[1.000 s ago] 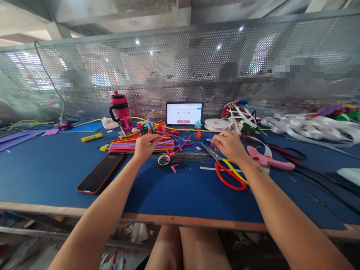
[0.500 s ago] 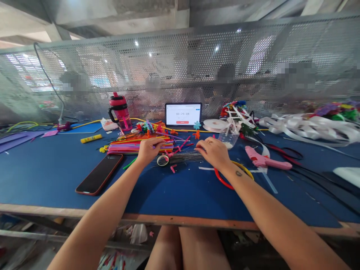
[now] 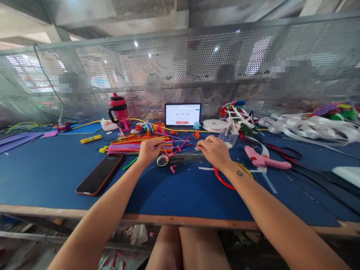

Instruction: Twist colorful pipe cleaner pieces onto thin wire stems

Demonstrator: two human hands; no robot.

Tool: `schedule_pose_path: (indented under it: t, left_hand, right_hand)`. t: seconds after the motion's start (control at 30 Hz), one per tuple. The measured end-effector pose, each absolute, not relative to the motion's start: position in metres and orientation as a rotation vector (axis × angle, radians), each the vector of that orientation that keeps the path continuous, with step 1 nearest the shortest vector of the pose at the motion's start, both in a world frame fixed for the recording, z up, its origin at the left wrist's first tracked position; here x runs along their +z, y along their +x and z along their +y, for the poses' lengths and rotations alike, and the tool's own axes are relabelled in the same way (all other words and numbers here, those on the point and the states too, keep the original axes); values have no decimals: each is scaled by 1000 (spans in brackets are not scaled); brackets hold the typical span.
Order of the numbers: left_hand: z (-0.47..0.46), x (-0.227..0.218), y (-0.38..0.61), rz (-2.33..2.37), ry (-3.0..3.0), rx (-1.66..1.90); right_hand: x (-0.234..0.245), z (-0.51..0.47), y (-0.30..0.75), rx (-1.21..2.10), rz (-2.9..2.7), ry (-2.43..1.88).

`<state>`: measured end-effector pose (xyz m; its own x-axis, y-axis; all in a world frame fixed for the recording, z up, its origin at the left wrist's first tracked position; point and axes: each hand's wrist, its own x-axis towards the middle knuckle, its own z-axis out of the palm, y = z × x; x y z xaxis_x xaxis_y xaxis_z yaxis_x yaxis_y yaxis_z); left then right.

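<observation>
My left hand (image 3: 150, 150) is closed with its fingertips pressed together, above the right end of a bundle of coloured pipe cleaners (image 3: 123, 147). Whatever it pinches is too small to make out. Across from it, my right hand (image 3: 215, 151) is also closed in a pinch, with a tiny pale bit at its fingertips that I cannot identify. Between and below the hands lie thin dark wires (image 3: 188, 157), a roll of tape (image 3: 162, 161) and short pink pipe cleaner pieces (image 3: 173, 168). Red and yellow rings (image 3: 221, 179) lie partly under my right wrist.
A phone (image 3: 99, 175), glue stick (image 3: 91, 139) and pink bottle (image 3: 120, 112) stand or lie left. A tablet (image 3: 183, 114) with a timer leans at the back. To the right are a pink glue gun (image 3: 266, 159), ribbon spool (image 3: 215, 125), loose white ribbon (image 3: 317, 129) and black cables.
Almost nothing differs. Both hands keep their pinched pose, with only a very slight shift of the right fingers and of the whole view.
</observation>
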<state>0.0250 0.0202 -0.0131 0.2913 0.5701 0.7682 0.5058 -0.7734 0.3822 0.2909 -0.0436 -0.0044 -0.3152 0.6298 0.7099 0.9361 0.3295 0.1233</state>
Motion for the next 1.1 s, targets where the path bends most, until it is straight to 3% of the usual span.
schedule_pose_path:
  t: [1.1]
  left_hand:
    - [-6, -18, 53, 793, 2444, 1433]
  right_hand:
    - [-11, -49, 270, -850, -2111, -1201]
